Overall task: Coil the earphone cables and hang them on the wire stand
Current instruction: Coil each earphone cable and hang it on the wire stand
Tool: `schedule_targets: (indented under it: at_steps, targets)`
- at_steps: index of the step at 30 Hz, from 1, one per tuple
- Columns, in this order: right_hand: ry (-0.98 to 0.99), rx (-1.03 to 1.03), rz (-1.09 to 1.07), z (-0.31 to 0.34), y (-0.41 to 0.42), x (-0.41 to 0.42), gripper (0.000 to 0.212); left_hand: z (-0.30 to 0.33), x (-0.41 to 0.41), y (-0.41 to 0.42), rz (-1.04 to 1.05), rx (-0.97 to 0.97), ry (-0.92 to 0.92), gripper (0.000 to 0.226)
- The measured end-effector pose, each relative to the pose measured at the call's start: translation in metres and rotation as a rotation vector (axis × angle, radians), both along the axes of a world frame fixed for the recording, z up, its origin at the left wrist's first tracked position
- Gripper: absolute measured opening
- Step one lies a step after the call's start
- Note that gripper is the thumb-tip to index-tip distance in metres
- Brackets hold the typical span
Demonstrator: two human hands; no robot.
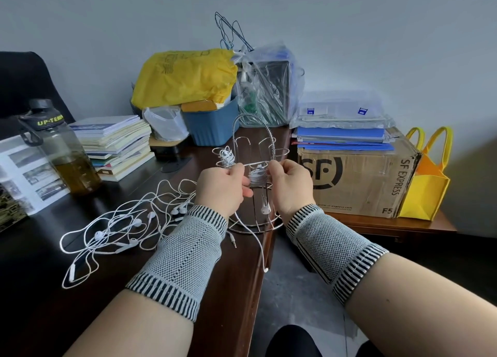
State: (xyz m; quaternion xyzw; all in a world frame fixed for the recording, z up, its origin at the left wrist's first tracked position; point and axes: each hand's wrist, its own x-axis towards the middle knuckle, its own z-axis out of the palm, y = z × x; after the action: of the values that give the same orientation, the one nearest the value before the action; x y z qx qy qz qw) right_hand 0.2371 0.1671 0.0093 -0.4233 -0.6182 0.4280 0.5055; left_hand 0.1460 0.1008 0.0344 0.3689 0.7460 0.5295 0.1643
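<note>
The wire stand (254, 174) is set at the near right edge of the dark surface (40, 289), presumably so that both hands can reach it from the front. One finished coil (227, 155) is already hung on an arm at about ten o'clock of the stand.

A second coiled earphone cable (255, 178) is held between the two hands at the stand's front loop. The left hand (224, 188) is placed at nine o'clock of that bundle and the right hand (289, 184) at three o'clock. Both sets of fingers are curled and appear to pinch the bundle or the wire just beside it; exactly which is gripped cannot be told, since the fingertips are hidden behind the hands. A two-sided hold is judged to be used so that the loops are kept from springing apart while they are slipped over the arm.

An earbud (265, 208) and a loose tail of cable are left hanging below the bundle, with the plug (233, 240) resting on the surface at six o'clock of the stand's base.

The tangled earphones (118, 227) are left spread on the surface at about eight o'clock of the stand, within the left hand's reach; most of the task is therefore judged undone. The hanging tail could snag on the stand's base ring.
</note>
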Motion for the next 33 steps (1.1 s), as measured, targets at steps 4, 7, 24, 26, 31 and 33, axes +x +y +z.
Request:
schedule_targets:
  at_steps: [4, 7, 24, 26, 31, 33]
  targets:
    - [-0.061, -0.006, -0.057, 0.005, 0.003, -0.002, 0.036, -0.003, 0.002, 0.002, 0.005, -0.021, -0.007, 0.044]
    - [-0.084, -0.004, -0.084, 0.005, 0.003, -0.002, 0.04, -0.006, 0.0, 0.003, -0.004, -0.036, -0.046, 0.047]
    - [-0.022, -0.013, -0.071, -0.002, 0.005, 0.004, 0.033, -0.019, 0.01, -0.021, -0.106, -0.028, 0.156, 0.048]
    - [0.029, 0.008, -0.05, -0.005, 0.003, 0.008, 0.027, -0.02, 0.013, -0.023, -0.186, -0.071, 0.281, 0.045]
    - [0.019, 0.115, 0.131, -0.009, -0.004, 0.015, 0.028, -0.024, 0.017, -0.02, -0.244, -0.123, 0.577, 0.028]
    - [-0.057, 0.133, 0.145, -0.008, -0.008, 0.015, 0.034, -0.025, 0.019, -0.02, -0.253, -0.151, 0.658, 0.022]
